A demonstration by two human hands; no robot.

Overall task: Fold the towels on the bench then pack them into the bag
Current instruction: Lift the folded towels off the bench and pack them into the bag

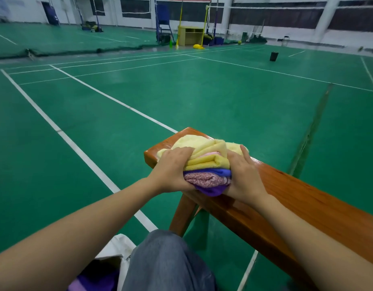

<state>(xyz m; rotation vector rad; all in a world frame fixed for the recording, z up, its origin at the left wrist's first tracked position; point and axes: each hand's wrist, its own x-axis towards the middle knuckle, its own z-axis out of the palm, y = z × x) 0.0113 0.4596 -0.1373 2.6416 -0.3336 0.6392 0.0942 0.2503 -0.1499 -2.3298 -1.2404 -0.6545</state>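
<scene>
A stack of folded towels (206, 164) sits at the near end of the wooden bench (297, 198): yellow on top, a pink layer inside, then blue, a patterned pink one and purple at the bottom. My left hand (173, 171) grips the stack's left side, fingers curled over the yellow towel. My right hand (244, 175) grips its right side, thumb up along the yellow towel. The white bag (116, 250) stands open on the floor at lower left, beside my knee, with purple cloth (93, 280) showing inside.
My jeans-clad knee (166, 263) is between the bag and the bench. Green court floor with white lines spreads all around. A black bin (274, 56) stands far off; yellow cabinet (191, 35), net posts and chairs line the back wall.
</scene>
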